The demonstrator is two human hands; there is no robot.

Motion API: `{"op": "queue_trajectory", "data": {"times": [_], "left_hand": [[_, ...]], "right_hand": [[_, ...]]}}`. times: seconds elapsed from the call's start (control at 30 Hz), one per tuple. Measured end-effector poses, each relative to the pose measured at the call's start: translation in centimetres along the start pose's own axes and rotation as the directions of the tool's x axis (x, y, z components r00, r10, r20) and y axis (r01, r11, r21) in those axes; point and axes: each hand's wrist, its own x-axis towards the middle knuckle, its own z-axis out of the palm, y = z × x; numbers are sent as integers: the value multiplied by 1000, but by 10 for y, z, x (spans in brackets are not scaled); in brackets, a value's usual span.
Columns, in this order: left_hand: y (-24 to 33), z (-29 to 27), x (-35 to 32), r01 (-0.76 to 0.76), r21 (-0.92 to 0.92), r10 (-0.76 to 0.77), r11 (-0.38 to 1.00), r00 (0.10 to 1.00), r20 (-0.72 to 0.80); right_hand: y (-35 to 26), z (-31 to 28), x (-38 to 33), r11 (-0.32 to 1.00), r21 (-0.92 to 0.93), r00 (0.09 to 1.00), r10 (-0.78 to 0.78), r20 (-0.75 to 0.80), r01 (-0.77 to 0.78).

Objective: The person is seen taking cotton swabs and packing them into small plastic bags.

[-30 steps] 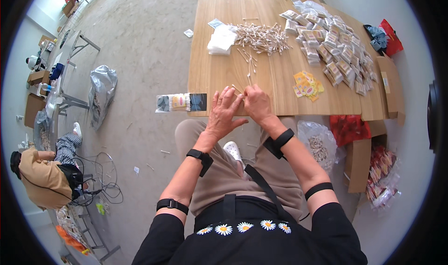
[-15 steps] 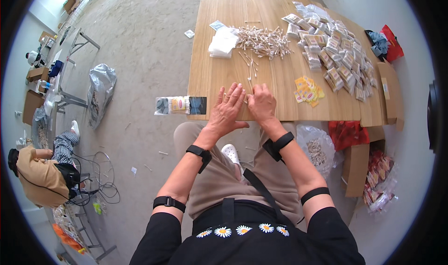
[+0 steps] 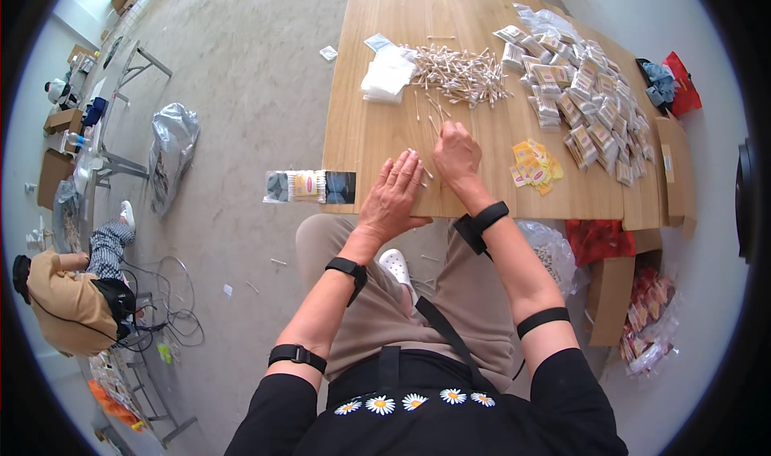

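My left hand (image 3: pixel 391 193) lies flat at the table's near edge, fingers stretched out and close together, with swab tips showing beside them. My right hand (image 3: pixel 457 152) is closed, its fingertips pinching at the loose cotton swabs (image 3: pixel 434 107) in front of it; how many it grips is hidden. Farther back lies a big pile of cotton swabs (image 3: pixel 459 75). A stack of clear plastic bags (image 3: pixel 387 75) sits left of that pile. Yellow printed cards (image 3: pixel 536 167) are spread to the right of my right hand.
Filled swab packs (image 3: pixel 590 99) are heaped on the table's right side. At the left edge, a swab pack (image 3: pixel 307 186) on a dark strip juts past the wooden table (image 3: pixel 361 139). A cardboard box (image 3: pixel 609 299) stands below at right. Another person (image 3: pixel 72 303) sits at far left.
My right hand has moved slightly away from me toward the loose swabs. My left hand has shifted a little nearer, its fingers now closer together.
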Motion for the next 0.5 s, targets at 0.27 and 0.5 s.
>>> {"op": "queue_trajectory", "data": {"times": [0.27, 0.5], "left_hand": [[-4, 2, -1, 16, 58, -16, 998, 1000, -5], [-4, 0, -2, 9, 68, -11, 998, 1000, 28]], "right_hand": [[-8, -16, -42, 979, 175, 992, -115, 59, 103], [-25, -17, -10, 977, 202, 990, -96, 100, 75]]}}
